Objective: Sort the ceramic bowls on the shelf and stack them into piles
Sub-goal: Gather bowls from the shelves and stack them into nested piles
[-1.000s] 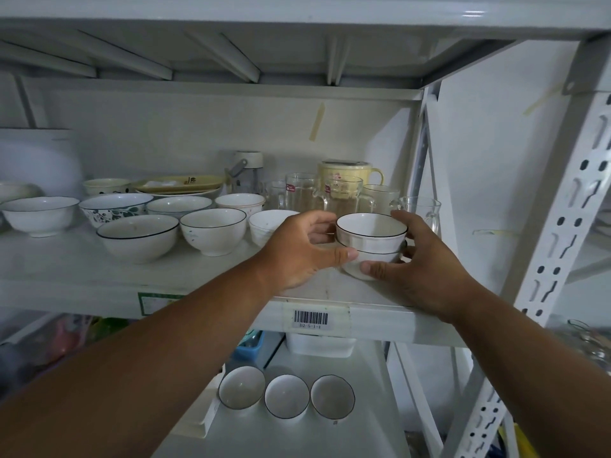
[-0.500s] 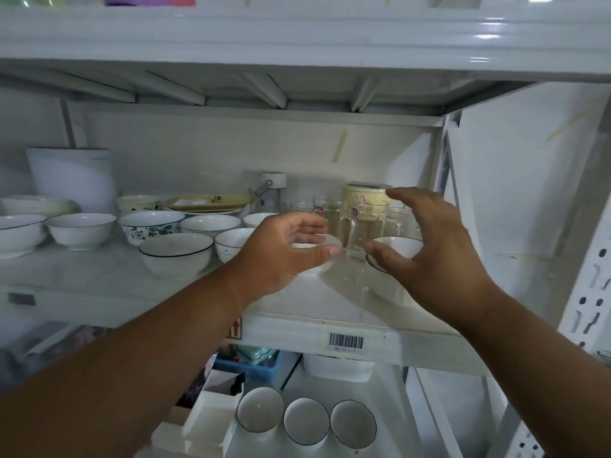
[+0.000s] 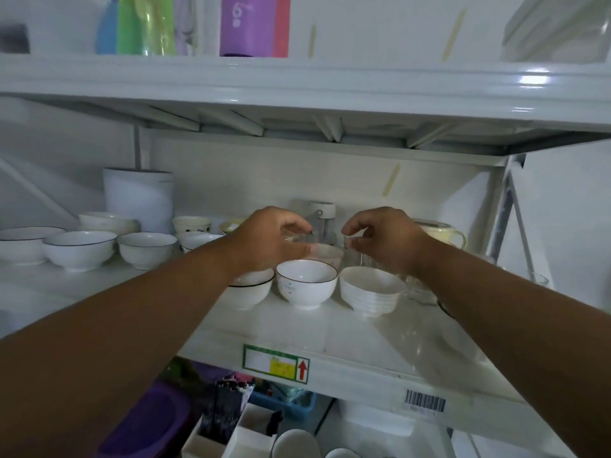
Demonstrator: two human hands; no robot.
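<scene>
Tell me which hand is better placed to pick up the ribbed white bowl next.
Probably the right hand: it hovers just behind the ribbed bowl, fingers curled and holding nothing. The left hand sits farther over, above the black-rimmed bowl.

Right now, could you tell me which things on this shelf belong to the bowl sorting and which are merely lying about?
Belongs to the job:
- rimmed bowl
- ribbed bowl
- bowls at left
- left hand
- right hand

Lying about:
- white canister
- cream jug
- drinking glasses
- coloured bottles above
</scene>
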